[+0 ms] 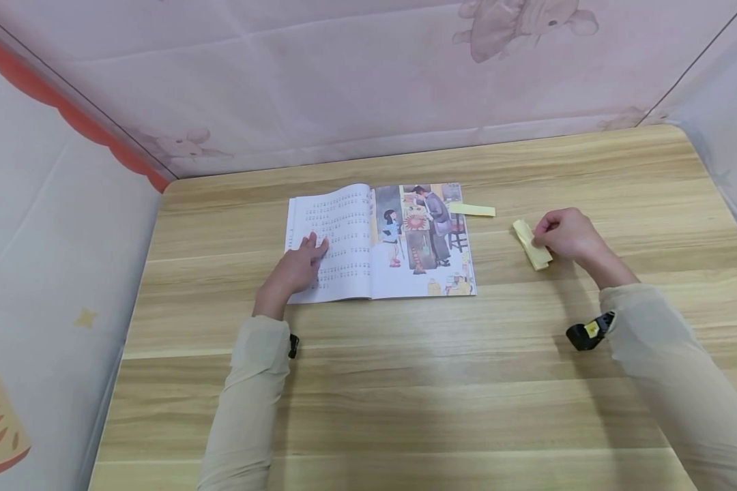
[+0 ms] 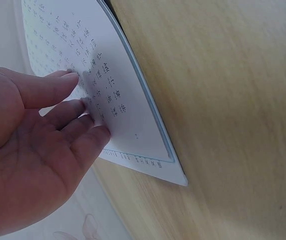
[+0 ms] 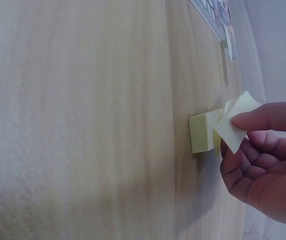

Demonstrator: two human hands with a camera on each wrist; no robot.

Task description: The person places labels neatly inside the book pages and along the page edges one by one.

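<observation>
An open picture book lies on the table, with text on the left page and a coloured illustration on the right. My left hand rests on the text page; in the left wrist view its fingertips touch the paper. To the right of the book is a pad of yellow sticky notes. Between thumb and fingers, my right hand pinches a pale yellow sticky note at the pad, its sheet bent up. Whether this sheet is still stuck to the pad cannot be told.
A yellow paper strip sticks out past the right page's edge near its top. The wooden table meets a pink patterned wall covering at the back. Each wrist wears a small black camera, the right one showing more.
</observation>
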